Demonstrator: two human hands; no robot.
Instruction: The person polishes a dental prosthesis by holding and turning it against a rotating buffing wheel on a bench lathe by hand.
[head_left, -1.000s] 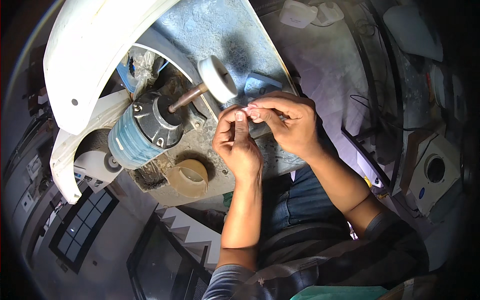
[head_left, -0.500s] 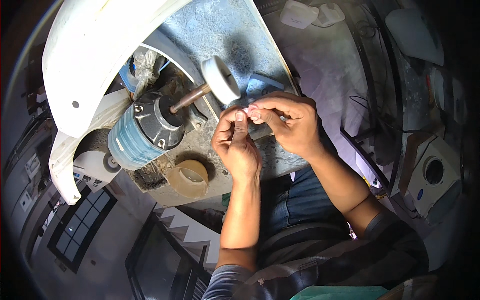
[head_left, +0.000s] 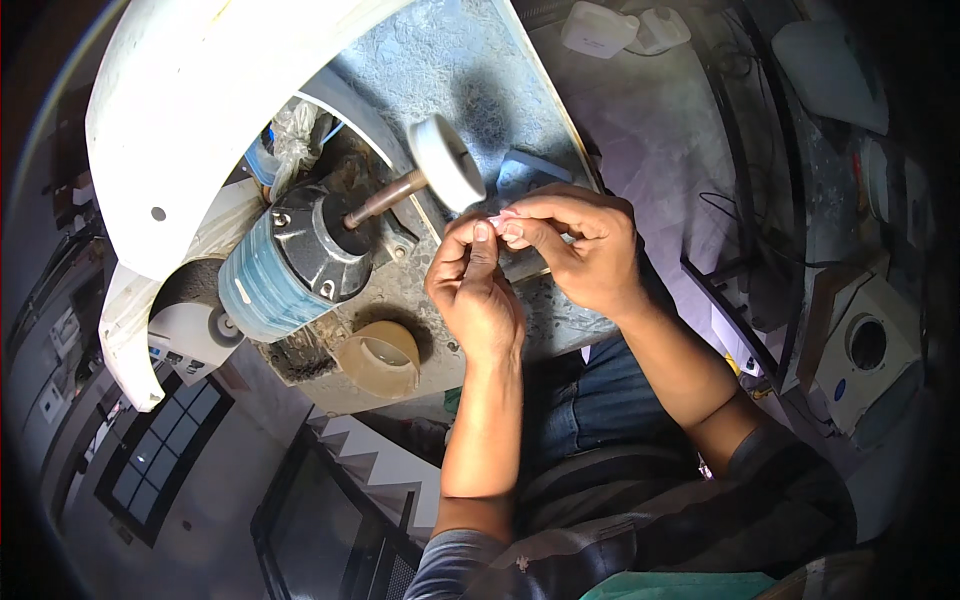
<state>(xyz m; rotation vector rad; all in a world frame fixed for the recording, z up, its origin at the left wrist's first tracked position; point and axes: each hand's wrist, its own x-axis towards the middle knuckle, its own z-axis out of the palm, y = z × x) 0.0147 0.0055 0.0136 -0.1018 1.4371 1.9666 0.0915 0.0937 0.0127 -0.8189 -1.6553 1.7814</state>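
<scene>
My left hand (head_left: 478,290) pinches a small pink piece (head_left: 497,221) between thumb and forefinger. The fingertips of my right hand (head_left: 588,245) are closed on the same piece from the other side. Fingers cover most of it, so its kind cannot be told. Just beyond my fingertips is a white polishing wheel (head_left: 440,165) on a rusty threaded shaft (head_left: 385,198). That shaft comes out of a blue and black electric motor (head_left: 300,262) on the bench. A blue block (head_left: 530,173) lies right behind my right fingers.
A large white curved hood (head_left: 190,130) arches over the bench at the left. A tan round ring-shaped container (head_left: 350,365) sits in front of the motor. Cloudy plastic wrapping (head_left: 296,135) hangs behind it. White jugs (head_left: 600,30) stand at the far right, above a black frame (head_left: 730,315).
The bench, motor and wheel appear shifted very slightly to the right in the picture. Both hands keep the same pinch on the pink piece.
</scene>
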